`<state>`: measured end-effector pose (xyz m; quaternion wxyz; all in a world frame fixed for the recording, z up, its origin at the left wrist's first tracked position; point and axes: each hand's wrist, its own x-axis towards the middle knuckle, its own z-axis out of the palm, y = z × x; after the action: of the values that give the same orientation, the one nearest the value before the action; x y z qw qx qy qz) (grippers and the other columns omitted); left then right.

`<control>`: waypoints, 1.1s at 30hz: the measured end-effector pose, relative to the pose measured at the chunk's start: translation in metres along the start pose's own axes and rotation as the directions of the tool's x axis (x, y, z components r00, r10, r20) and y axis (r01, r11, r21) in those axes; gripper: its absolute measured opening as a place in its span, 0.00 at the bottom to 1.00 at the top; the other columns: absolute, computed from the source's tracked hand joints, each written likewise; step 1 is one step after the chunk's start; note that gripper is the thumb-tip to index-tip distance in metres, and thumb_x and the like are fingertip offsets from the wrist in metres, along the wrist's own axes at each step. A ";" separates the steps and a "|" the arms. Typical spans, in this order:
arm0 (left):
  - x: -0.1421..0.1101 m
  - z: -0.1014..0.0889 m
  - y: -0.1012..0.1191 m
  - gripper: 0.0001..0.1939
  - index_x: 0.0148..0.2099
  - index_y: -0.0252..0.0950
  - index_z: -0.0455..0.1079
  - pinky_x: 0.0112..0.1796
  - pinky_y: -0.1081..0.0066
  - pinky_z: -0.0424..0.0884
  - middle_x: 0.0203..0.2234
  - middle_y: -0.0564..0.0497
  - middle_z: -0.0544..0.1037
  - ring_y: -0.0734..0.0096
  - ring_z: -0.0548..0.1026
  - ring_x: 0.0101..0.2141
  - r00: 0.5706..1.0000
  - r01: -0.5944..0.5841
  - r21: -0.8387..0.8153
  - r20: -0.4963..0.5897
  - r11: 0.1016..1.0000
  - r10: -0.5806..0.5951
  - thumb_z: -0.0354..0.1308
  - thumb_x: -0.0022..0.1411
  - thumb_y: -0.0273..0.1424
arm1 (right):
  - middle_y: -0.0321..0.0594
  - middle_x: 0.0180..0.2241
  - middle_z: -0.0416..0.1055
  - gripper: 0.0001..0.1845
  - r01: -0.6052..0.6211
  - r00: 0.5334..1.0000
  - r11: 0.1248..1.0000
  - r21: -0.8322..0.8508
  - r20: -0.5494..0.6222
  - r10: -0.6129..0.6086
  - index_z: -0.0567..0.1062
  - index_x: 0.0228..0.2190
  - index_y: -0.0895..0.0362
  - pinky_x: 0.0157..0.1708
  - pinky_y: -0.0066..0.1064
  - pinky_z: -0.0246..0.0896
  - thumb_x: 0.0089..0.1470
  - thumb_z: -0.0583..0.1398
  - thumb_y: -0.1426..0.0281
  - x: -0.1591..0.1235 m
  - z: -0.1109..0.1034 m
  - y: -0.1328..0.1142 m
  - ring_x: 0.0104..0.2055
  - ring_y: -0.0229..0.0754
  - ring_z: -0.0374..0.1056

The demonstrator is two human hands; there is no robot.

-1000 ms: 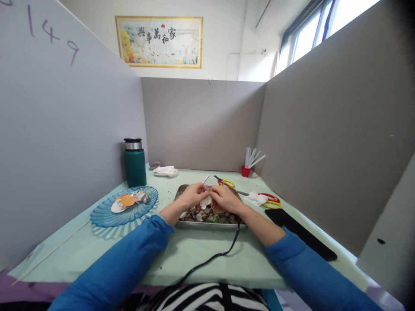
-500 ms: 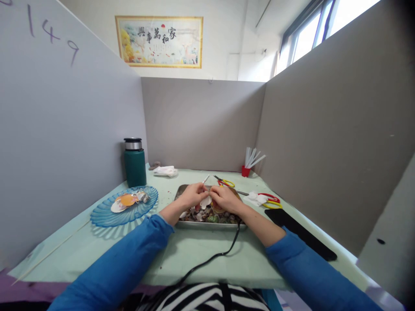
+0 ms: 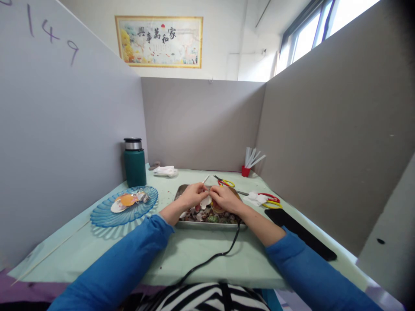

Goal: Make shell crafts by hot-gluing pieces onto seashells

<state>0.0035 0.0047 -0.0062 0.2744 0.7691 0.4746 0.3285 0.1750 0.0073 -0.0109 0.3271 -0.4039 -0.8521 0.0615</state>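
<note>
Over a shallow metal tray [image 3: 207, 226] full of small seashells [image 3: 201, 215], both my hands meet with their fingertips close together. My left hand [image 3: 194, 193] is closed in a pinch, and so is my right hand [image 3: 223, 198]. What lies between the fingertips is too small and too covered to name. A white shell [image 3: 205, 202] shows just under the fingers; I cannot tell whether they touch it. A black cord [image 3: 210, 258] runs from the tray's right front corner toward me.
At left stand a blue scalloped plate [image 3: 100, 218] with shells and a green bottle [image 3: 135, 167]. Scissors [image 3: 226, 182], more scissors [image 3: 272, 201], white tissue [image 3: 256, 198], a red cup [image 3: 245, 171] of translucent sticks and a black flat object [image 3: 300, 233] lie right. Partitions surround the table.
</note>
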 end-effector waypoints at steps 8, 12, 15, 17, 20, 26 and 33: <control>0.000 0.000 0.002 0.12 0.37 0.34 0.65 0.13 0.81 0.55 0.17 0.57 0.69 0.80 0.66 0.11 0.999 -0.033 -0.018 0.002 0.999 0.033 0.52 0.57 0.39 | 0.35 0.20 0.68 0.14 0.000 1.000 1.000 0.000 -0.002 0.000 0.68 0.22 0.57 0.26 0.25 0.48 0.57 0.50 0.69 0.000 0.000 -0.001 0.25 0.35 0.61; -0.001 -0.001 0.003 0.13 0.36 0.33 0.65 0.13 0.81 0.55 0.16 0.57 0.68 0.80 0.66 0.11 1.000 -0.028 -0.016 0.005 0.999 0.028 0.52 0.57 0.39 | 0.35 0.21 0.67 0.14 0.010 1.000 1.000 0.005 -0.005 -0.010 0.68 0.23 0.57 0.26 0.25 0.48 0.57 0.50 0.69 0.000 0.001 0.000 0.25 0.35 0.61; -0.001 -0.001 0.004 0.13 0.36 0.33 0.65 0.14 0.81 0.56 0.16 0.57 0.69 0.80 0.66 0.11 1.000 -0.023 -0.007 0.011 1.000 0.023 0.52 0.57 0.39 | 0.35 0.21 0.68 0.14 0.009 1.000 1.000 0.004 -0.001 -0.009 0.68 0.23 0.58 0.26 0.25 0.48 0.58 0.50 0.69 0.000 0.001 0.001 0.25 0.35 0.61; -0.002 -0.001 0.004 0.13 0.36 0.34 0.65 0.14 0.81 0.56 0.17 0.56 0.69 0.80 0.66 0.11 1.000 -0.022 -0.006 0.013 1.000 0.022 0.51 0.57 0.39 | 0.35 0.21 0.68 0.14 0.007 1.000 1.000 -0.003 -0.002 -0.007 0.68 0.23 0.58 0.26 0.25 0.47 0.58 0.50 0.68 0.000 0.001 0.001 0.25 0.35 0.61; -0.001 -0.001 0.004 0.12 0.36 0.35 0.65 0.14 0.80 0.56 0.18 0.56 0.70 0.80 0.66 0.12 1.000 -0.026 -0.009 0.008 1.000 0.027 0.51 0.57 0.38 | 0.35 0.21 0.67 0.14 0.008 1.000 1.000 -0.012 -0.003 -0.008 0.68 0.23 0.57 0.26 0.25 0.47 0.57 0.50 0.68 -0.001 0.000 0.000 0.25 0.35 0.61; -0.001 -0.001 0.003 0.11 0.36 0.34 0.65 0.14 0.79 0.56 0.19 0.55 0.71 0.79 0.66 0.11 0.999 -0.049 0.005 0.012 0.999 0.049 0.50 0.57 0.36 | 0.35 0.21 0.67 0.14 0.006 1.000 1.000 -0.002 -0.002 -0.006 0.67 0.22 0.57 0.26 0.25 0.48 0.57 0.50 0.69 -0.001 -0.001 -0.002 0.25 0.35 0.60; 0.000 -0.001 0.002 0.12 0.37 0.35 0.65 0.14 0.80 0.57 0.20 0.55 0.70 0.79 0.66 0.12 1.000 -0.019 0.017 -0.003 1.000 0.019 0.50 0.57 0.38 | 0.35 0.21 0.68 0.14 -0.002 1.000 1.000 0.006 0.002 0.002 0.67 0.22 0.57 0.26 0.25 0.49 0.57 0.50 0.69 -0.001 -0.002 -0.003 0.25 0.35 0.62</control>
<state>0.0039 0.0035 -0.0041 0.2641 0.7754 0.4703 0.3284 0.1747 0.0041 -0.0086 0.3274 -0.4037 -0.8519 0.0646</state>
